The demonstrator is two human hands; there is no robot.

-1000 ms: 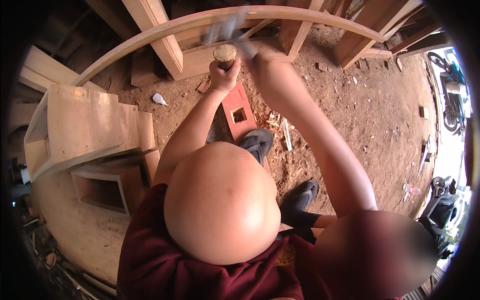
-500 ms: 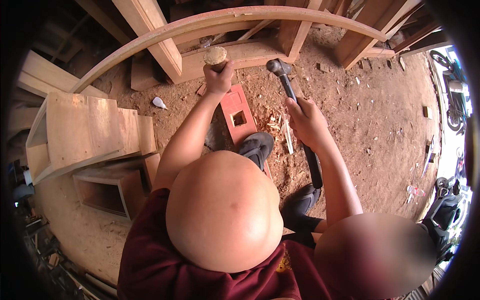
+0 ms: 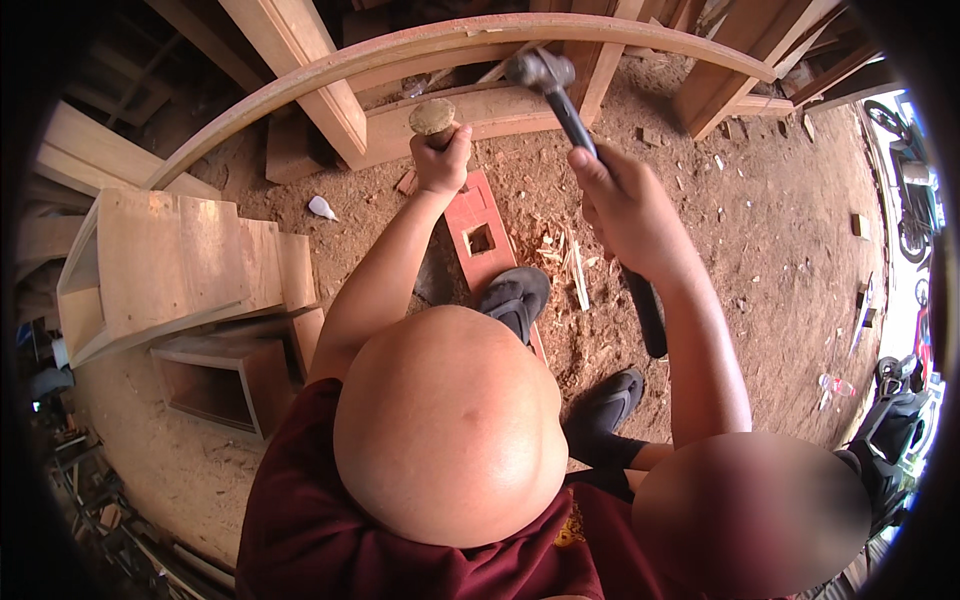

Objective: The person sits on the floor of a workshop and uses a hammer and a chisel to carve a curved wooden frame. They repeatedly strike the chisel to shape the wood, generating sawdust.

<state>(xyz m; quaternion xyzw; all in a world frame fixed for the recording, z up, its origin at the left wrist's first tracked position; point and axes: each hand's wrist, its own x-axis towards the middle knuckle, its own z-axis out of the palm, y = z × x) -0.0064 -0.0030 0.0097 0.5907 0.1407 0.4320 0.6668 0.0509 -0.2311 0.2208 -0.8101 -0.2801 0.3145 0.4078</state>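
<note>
My left hand (image 3: 443,158) is closed round the wooden handle of a tool (image 3: 433,122), probably a chisel, with a pale, battered top; its lower end is hidden. Beneath it lies a red-faced timber (image 3: 466,212) with a square hole, my sandaled foot (image 3: 512,305) resting on it. My right hand (image 3: 625,210) grips a hammer (image 3: 562,100) by its black handle, the metal head raised right of the handle's top. Wood splinters (image 3: 572,265) lie beside the timber.
Stepped wooden pieces (image 3: 170,260) and an open box (image 3: 215,385) stand left. A curved beam (image 3: 460,33) crosses in front, among upright frames (image 3: 310,80). Motorbikes (image 3: 900,400) stand at the right edge, near a plastic bottle (image 3: 836,384). A white bottle (image 3: 321,206) lies on the dirt floor.
The hammer was blurred above the tool a second ago, dropped rightward by half a second ago, and has since risen toward the tool top. My left hand has shifted only slightly.
</note>
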